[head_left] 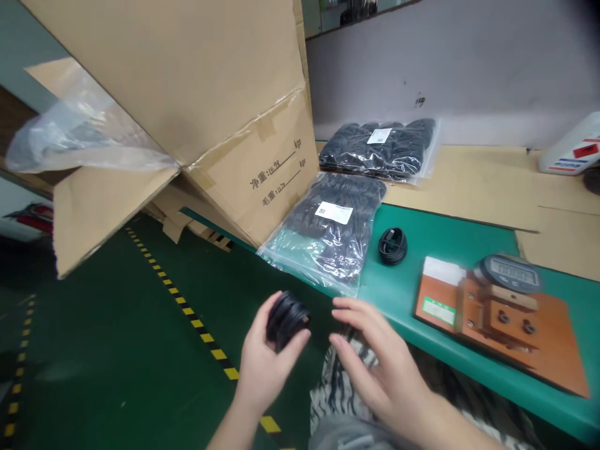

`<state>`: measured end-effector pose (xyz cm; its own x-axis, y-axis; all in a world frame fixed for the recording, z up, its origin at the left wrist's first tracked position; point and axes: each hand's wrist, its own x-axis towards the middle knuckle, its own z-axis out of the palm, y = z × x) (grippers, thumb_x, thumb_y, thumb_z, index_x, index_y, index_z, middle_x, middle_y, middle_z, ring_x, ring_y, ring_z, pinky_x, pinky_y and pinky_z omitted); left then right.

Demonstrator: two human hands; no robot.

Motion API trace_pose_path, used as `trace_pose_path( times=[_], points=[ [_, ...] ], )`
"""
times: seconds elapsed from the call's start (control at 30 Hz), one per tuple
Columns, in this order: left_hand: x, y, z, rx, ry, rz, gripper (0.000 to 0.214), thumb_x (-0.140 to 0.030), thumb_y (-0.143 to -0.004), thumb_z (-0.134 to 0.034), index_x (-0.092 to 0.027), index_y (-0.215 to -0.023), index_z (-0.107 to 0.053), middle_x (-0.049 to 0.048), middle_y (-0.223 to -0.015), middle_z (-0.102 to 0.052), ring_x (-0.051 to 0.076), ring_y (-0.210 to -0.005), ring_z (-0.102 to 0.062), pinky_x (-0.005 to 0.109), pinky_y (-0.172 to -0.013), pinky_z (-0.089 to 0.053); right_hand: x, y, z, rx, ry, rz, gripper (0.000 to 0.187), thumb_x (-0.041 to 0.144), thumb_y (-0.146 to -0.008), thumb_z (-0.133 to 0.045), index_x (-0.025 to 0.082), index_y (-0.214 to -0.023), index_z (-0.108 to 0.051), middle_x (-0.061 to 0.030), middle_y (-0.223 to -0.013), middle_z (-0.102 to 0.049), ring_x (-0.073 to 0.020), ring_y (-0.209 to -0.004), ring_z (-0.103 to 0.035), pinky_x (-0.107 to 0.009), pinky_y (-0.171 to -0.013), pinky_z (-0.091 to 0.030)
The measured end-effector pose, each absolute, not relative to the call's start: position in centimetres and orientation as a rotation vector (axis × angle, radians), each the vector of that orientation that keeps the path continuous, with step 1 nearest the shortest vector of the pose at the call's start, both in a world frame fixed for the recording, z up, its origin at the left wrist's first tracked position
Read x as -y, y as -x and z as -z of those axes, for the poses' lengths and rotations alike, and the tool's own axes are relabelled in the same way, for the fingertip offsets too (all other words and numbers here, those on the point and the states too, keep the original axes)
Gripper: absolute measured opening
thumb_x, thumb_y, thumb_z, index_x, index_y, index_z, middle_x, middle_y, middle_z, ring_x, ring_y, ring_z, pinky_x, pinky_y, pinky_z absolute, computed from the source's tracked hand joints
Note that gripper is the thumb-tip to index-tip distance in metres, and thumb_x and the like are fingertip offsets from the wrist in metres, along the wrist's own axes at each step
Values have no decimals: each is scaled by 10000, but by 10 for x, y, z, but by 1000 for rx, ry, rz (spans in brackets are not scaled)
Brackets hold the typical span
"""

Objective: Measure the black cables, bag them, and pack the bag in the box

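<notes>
A coiled black cable (287, 317) is gripped in my left hand (266, 356), held in front of the table's edge above the floor. To its right, my right hand (382, 356) is open, its fingers apart and nothing in them. On the green table lies another coiled black cable (392, 245). Left of that coil, a clear zip bag (349, 234) full of black cables bears a white label and reaches the table's edge. Behind it sits a second clear bag (398, 153), also packed with coiled black cables.
A large cardboard box (234, 125) with handwritten weights stands tilted at the left, its flap (103, 206) jutting out. On the table's right rests an orange gauge fixture (506, 331) with a digital display (513, 273). A white bottle (572, 147) is at the far right.
</notes>
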<state>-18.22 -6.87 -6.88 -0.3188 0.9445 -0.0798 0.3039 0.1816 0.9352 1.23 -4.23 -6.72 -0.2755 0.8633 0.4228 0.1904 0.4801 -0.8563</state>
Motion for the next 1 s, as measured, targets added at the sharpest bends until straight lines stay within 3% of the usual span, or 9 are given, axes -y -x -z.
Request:
trace_pose_path(
  times=[0.13, 0.27, 0.37, 0.53, 0.77, 0.87, 1.0],
  points=[
    [37, 199, 72, -1912, -1481, -1114, 654, -362, -768, -767, -231, -1354, -507, 111, -1308, -623, 299, -1175, -633, 465, -1037, -505, 0, -2, 59, 2055, 1019, -307, 286, 97, -887, -551, 105, -1170, -593, -175, -1181, -592, -337, -1120, -514, -481, -953, -446],
    [17, 202, 72, -2018, -1737, -998, 626, -349, -772, -755, -229, -1342, -524, 103, -1279, -633, 298, -1174, -619, 473, -1033, -494, -30, 15, 59, 2153, 1069, -136, 144, 62, -868, -532, 112, -939, -646, -130, -934, -625, -286, -871, -541, -407, -765, -439],
    [8, 199, 69, -2050, -1806, -1061, 629, -343, -781, -748, -233, -1353, -511, 95, -1253, -641, 284, -1156, -627, 446, -1018, -501, -40, 21, 61, 2111, 1038, -108, 173, 104, -921, -511, 146, -804, -630, -79, -793, -605, -242, -751, -519, -369, -686, -391],
    [-11, 186, 63, -1936, -1973, -1098, 582, -275, -784, -726, -188, -1329, -540, 114, -1247, -641, 277, -1168, -618, 403, -1016, -497, -43, 21, 63, 1994, 952, -104, 219, 145, -980, -470, 141, -831, -629, -73, -783, -616, -214, -747, -529, -334, -680, -384],
    [-36, 184, 60, -1989, -1675, -1350, 699, -280, -716, -774, -166, -1359, -525, 161, -1335, -574, 355, -1289, -511, 506, -1116, -373, -38, 24, 73, 1897, 848, -143, 195, 129, -985, -474, 141, -862, -625, -83, -815, -651, -199, -763, -558, -317, -688, -420],
    [-33, 190, 60, -1868, -1560, -1304, 663, -349, -729, -787, -184, -1328, -555, 146, -1241, -655, 349, -1156, -623, 506, -1015, -479, -37, 25, 77, 1874, 832, -172, 154, 109, -969, -492, 134, -896, -626, -82, -817, -652, -199, -763, -566, -317, -681, -432],
    [-26, 189, 62, -1652, -1456, -1271, 624, -364, -746, -789, -204, -1306, -565, 98, -1169, -709, 283, -1056, -687, 403, -938, -548, -38, 24, 76, 1847, 815, -195, 121, 100, -959, -511, 125, -933, -626, -86, -825, -657, -205, -772, -574, -333, -689, -447]
  ],
)
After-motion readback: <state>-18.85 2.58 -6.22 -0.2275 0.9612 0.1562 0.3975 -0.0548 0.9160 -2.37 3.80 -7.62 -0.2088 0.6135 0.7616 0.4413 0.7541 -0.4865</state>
